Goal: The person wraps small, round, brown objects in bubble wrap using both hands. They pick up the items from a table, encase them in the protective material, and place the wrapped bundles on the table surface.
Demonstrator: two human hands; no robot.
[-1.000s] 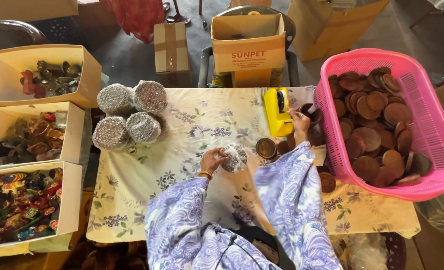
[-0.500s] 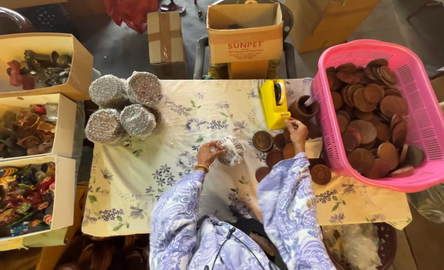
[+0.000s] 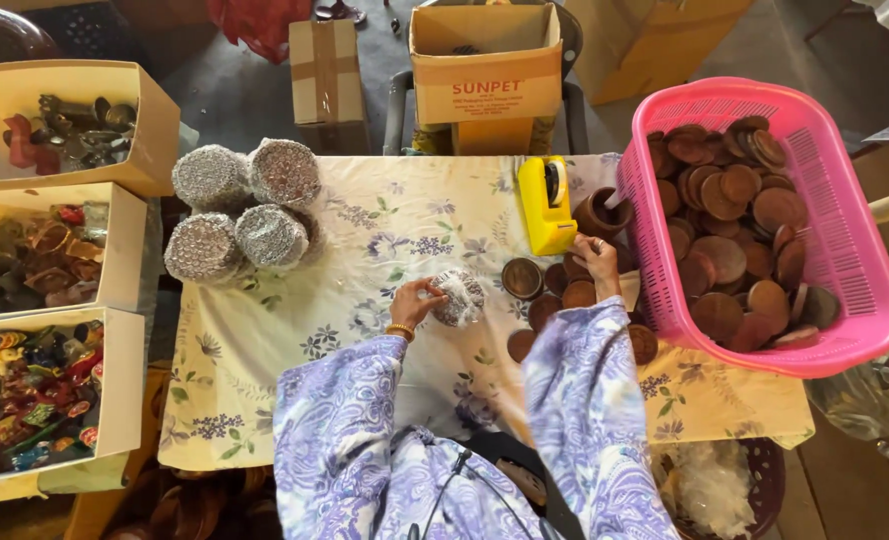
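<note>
A plastic-wrapped bundle (image 3: 460, 297) is held on the worktop (image 3: 365, 330) in the closed grip of the left hand (image 3: 417, 303). The yellow tape dispenser (image 3: 546, 204) is touched by the right hand (image 3: 599, 258); its grip cannot be told.

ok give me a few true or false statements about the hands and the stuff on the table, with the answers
1. The left hand holds a small wrapped bundle. True.
2. The right hand is inside the pink basket. False: it is over the table, beside the yellow tape dispenser.
3. Four silvery wrapped bundles lie grouped at the table's far left. True.
4. The pink basket is empty. False: it is full of brown round discs.
5. Some loose brown discs lie on the floral tablecloth near the right hand. True.
</note>
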